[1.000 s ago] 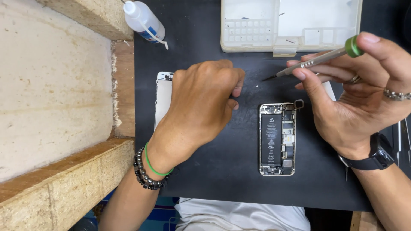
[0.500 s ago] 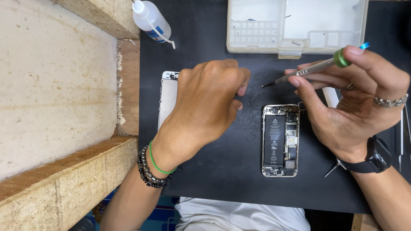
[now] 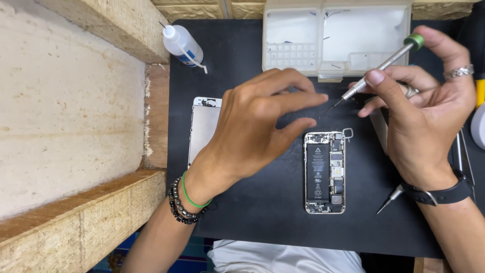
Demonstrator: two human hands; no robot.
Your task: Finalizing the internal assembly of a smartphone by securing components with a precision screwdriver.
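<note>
While right hand grips screwdriver, left hand hovers, opened phone below

- The left hand hovers above the black work mat, fingers spread toward the tip of the slim silver screwdriver with a green cap.
- The right hand pinches that screwdriver, tilted.
- An opened silver smartphone with its black battery exposed lies flat between both hands.
- A detached phone screen panel lies partly under the left hand.
</note>
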